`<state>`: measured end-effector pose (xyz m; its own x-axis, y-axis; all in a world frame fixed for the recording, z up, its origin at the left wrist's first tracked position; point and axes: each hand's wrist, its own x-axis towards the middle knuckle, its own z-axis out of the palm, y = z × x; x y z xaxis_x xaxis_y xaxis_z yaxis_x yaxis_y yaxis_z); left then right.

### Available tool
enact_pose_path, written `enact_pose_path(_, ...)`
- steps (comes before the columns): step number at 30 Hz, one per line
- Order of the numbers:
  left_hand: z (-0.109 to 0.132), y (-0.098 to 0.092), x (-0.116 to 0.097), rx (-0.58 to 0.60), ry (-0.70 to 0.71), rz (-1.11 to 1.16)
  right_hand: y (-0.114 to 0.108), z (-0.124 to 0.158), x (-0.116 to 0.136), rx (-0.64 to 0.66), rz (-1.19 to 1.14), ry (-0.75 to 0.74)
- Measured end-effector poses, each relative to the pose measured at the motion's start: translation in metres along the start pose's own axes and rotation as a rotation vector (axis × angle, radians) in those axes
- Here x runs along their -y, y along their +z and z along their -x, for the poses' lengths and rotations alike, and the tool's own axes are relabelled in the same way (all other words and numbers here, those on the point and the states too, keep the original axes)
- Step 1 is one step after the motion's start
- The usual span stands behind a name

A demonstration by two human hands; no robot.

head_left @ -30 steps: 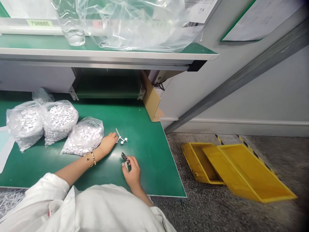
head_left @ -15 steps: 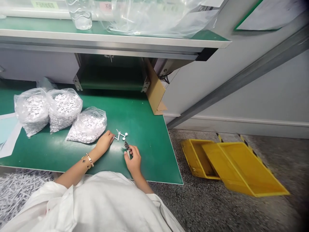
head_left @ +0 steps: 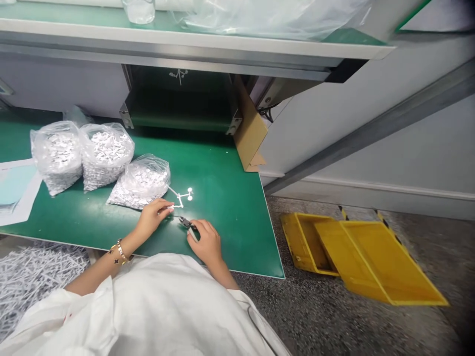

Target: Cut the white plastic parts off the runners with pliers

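My left hand [head_left: 153,216] pinches one end of a white branched plastic sprue [head_left: 179,197], just above the green table. Two small round white discs [head_left: 190,194] sit on the sprue's far right branch. In my right hand [head_left: 207,242] is a pair of small cutting pliers [head_left: 187,225], jaws pointing up and left, a little apart from the sprue. Close behind my left hand lies a clear plastic bag [head_left: 143,180] filled with small white parts.
Two more bags of white parts [head_left: 61,153] stand at the left beside paper sheets [head_left: 18,190]. A conveyor [head_left: 180,116] under the shelf carries another white sprue [head_left: 179,75]. A cardboard piece [head_left: 252,133] stands right of it. Yellow bins [head_left: 371,262] sit on the floor; white scraps [head_left: 37,277] lie lower left.
My left hand has turned the sprue, so its discs point more upward and right. The pliers have moved left and now tilt toward my left hand. The camera view has shifted.
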<state>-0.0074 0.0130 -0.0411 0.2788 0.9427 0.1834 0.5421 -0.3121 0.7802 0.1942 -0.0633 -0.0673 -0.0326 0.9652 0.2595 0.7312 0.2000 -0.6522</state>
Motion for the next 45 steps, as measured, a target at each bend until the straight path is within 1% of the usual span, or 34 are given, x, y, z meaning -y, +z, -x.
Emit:
enact_pose_path(2,0.003,-0.008,-0.009,0.024,-0.018,0.062,-0.006,-0.003,0.005,0.013,-0.040,0.011)
enact_pose_path(5,0.009,-0.015,-0.020,0.039,0.001,0.136,-0.015,-0.009,0.014,0.020,-0.102,-0.025)
enact_pose_path(7,0.013,-0.018,-0.026,0.029,0.039,0.155,-0.022,-0.012,0.020,0.011,-0.117,-0.071)
enact_pose_path(11,0.019,-0.025,-0.037,-0.011,0.141,0.139,-0.034,-0.016,0.031,-0.051,-0.088,-0.172)
enact_pose_path(16,0.020,-0.032,-0.047,-0.052,0.242,0.099,-0.039,-0.018,0.036,-0.079,-0.072,-0.234)
enact_pose_path(20,0.020,-0.034,-0.049,-0.070,0.288,0.076,-0.037,-0.019,0.034,-0.072,-0.063,-0.253)
enact_pose_path(28,0.020,-0.033,-0.050,-0.025,0.301,0.059,-0.035,-0.019,0.033,-0.101,-0.002,-0.281)
enact_pose_path(34,0.019,-0.034,-0.048,0.035,0.283,0.022,-0.038,-0.022,0.030,-0.049,0.060,-0.308)
enact_pose_path(38,0.019,-0.033,-0.046,0.041,0.301,0.010,-0.039,-0.021,0.029,-0.020,0.096,-0.294)
enact_pose_path(45,0.019,-0.033,-0.045,0.085,0.270,-0.024,-0.041,-0.021,0.026,0.041,0.108,-0.290)
